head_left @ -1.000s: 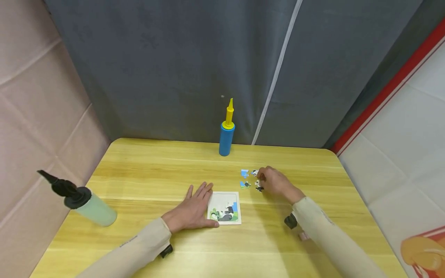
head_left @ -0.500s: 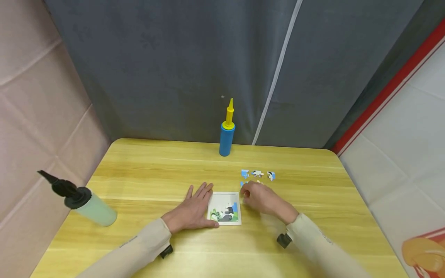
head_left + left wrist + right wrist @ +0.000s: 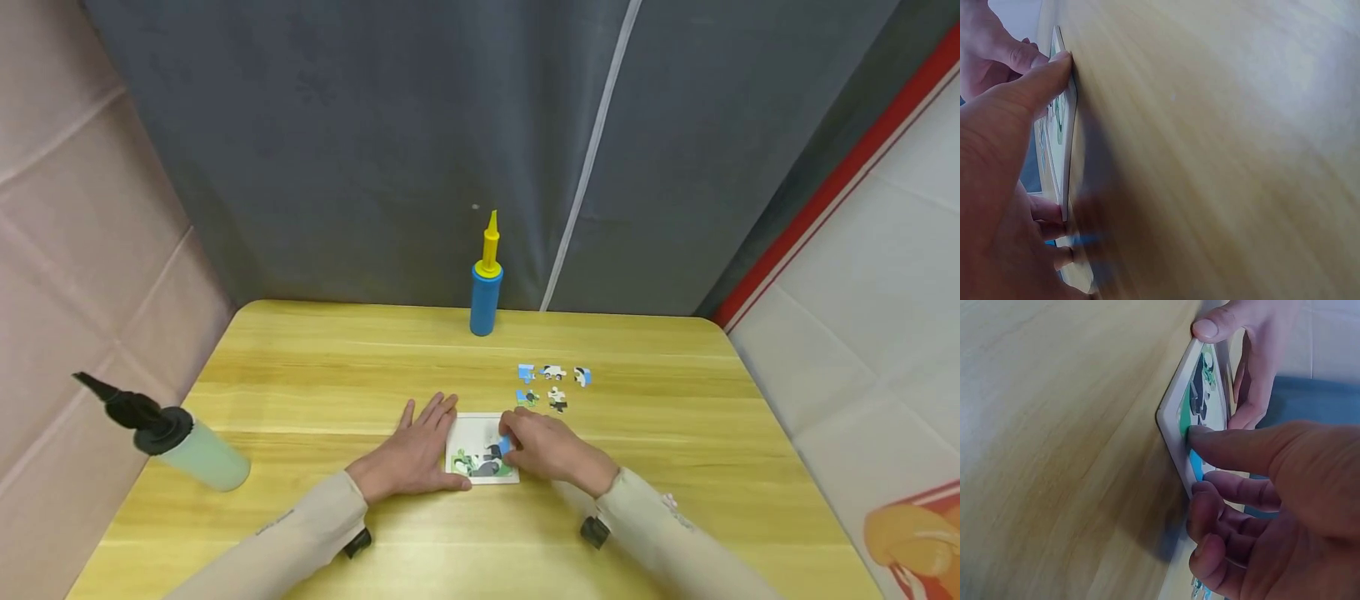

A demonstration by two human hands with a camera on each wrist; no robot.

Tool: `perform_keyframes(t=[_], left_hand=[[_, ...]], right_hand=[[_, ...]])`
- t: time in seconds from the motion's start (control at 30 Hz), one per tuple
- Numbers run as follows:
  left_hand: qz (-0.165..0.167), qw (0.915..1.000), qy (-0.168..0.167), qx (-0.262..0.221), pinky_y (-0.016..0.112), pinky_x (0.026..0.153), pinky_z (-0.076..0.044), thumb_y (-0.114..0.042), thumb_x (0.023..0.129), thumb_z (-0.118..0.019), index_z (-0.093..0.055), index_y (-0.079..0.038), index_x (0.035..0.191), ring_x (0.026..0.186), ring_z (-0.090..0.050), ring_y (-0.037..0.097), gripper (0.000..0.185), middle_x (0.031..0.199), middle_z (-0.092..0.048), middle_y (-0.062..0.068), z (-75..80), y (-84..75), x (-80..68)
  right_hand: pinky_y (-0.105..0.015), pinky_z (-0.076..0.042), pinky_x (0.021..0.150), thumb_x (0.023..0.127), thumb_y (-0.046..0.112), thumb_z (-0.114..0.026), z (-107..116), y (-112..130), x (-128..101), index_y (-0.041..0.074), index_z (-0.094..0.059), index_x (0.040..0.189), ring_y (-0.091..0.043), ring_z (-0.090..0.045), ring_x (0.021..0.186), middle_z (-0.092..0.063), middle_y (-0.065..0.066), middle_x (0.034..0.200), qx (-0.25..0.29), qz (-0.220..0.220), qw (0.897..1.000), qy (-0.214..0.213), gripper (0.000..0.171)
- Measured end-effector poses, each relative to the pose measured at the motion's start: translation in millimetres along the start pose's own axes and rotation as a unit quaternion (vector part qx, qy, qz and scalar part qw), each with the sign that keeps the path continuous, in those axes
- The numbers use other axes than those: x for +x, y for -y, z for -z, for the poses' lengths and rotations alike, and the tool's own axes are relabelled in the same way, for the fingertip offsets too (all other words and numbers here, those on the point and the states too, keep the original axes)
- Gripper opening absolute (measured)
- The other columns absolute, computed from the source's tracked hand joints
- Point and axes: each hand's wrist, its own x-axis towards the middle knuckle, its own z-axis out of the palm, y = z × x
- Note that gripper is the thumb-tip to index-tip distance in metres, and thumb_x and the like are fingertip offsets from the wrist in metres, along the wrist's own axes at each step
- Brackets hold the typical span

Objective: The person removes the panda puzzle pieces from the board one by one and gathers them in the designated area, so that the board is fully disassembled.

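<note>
A white square puzzle board (image 3: 468, 425) lies on the wooden table, its lower part filled with cow-picture pieces in green, black and blue. My left hand (image 3: 412, 457) lies spread along the board's left side, thumb at the near corner and fingers at the far-left edge. Over the board's right side is my right hand (image 3: 551, 446). Thumb and index finger pinch at a blue puzzle piece (image 3: 1196, 465) by the right rim, partly hidden behind them; the other fingers curl beside the board. Several loose puzzle pieces (image 3: 553, 372) lie beyond the board to the right.
A blue hand pump (image 3: 484, 304) with a yellow nozzle stands at the table's back edge. A pale green pump (image 3: 206, 454) with a black top stands at the left. Behind the table (image 3: 337, 342) hangs a grey curtain (image 3: 375, 167).
My right hand has moved from the loose pieces left and nearer, over the board's right side, uncovering several pieces. My left hand has stayed at the board.
</note>
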Motion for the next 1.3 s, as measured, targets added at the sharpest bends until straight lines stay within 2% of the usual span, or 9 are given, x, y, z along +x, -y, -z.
perform_keyframes(t=[0.37,0.67,1.0,1.3], left_hand=[[-0.001,1.0,-0.005,0.005,0.074,0.131,-0.016,-0.074,0.085,-0.075,-0.032,0.005,0.164,0.167,-0.018,0.042,0.119,0.179,-0.02,0.018,-2.7,0.4,0.8],[-0.003,1.0,0.002,0.0,0.074,0.131,-0.015,-0.073,0.087,-0.074,-0.031,0.006,0.164,0.167,-0.017,0.042,0.118,0.179,-0.019,0.02,-0.7,-0.6,-1.8],[-0.007,1.0,-0.004,0.004,0.074,0.131,-0.016,-0.072,0.087,-0.074,-0.031,0.006,0.164,0.167,-0.018,0.042,0.118,0.179,-0.019,0.019,-1.0,-0.8,-0.8],[-0.006,1.0,-0.004,0.004,0.074,0.131,-0.015,-0.072,0.086,-0.074,-0.031,0.006,0.164,0.167,-0.018,0.042,0.119,0.179,-0.019,0.019,-0.9,-0.2,-1.8]], right_hand=[[-0.025,-0.042,0.063,0.091,0.014,-0.084,1,0,6,0.011,-0.061,0.101,-0.014,-0.052,0.076,-0.054,0.0,0.092,0.024,-0.013,1.0,0.014,0.025],[-0.023,-0.043,0.062,0.094,0.008,-0.079,-2,-1,4,0.014,-0.057,0.102,-0.013,-0.053,0.075,-0.058,0.002,0.085,0.08,-0.013,0.996,0.028,0.024],[-0.024,-0.045,0.067,0.098,0.006,-0.073,-3,-2,4,0.008,-0.072,0.094,-0.011,-0.052,0.076,-0.063,0.002,0.088,0.054,0.031,0.998,0.031,0.004],[-0.023,-0.046,0.072,0.104,0.005,-0.063,-1,-10,4,0.007,-0.074,0.103,-0.01,-0.052,0.08,-0.065,0.001,0.091,0.066,0.07,0.995,0.032,0.011]])
